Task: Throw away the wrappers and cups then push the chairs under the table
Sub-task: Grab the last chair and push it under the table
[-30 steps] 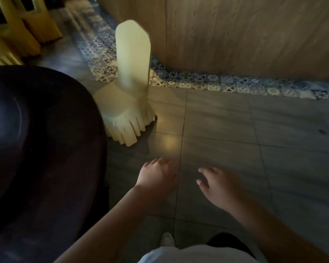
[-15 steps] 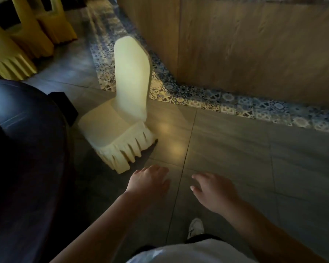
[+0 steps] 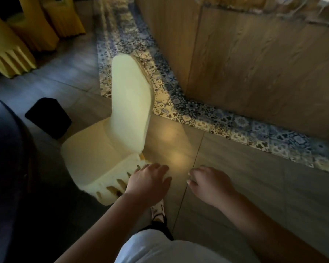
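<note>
A chair in a pale cream cover [image 3: 125,118] stands on the tiled floor, its seat turned toward the dark round table [image 3: 6,168] at the left edge. My left hand [image 3: 148,183] hovers palm down over the fringed corner of the chair's skirt, fingers loosely apart and holding nothing. My right hand [image 3: 209,183] is beside it over bare floor, fingers curled loosely, also holding nothing. No wrappers or cups are in view.
A black bin [image 3: 48,116] stands on the floor between the table and the chair. Yellow-covered chairs [image 3: 17,44] stand at the top left. A wooden counter wall [image 3: 254,63] with a patterned tile strip [image 3: 207,112] runs along the right. My shoe [image 3: 158,211] is below my left hand.
I have stepped closer to the cream chair, which now looks larger and nearer. Both hands have stayed out in front, and the left now overlaps the chair's skirt. The black bin has come into view.
</note>
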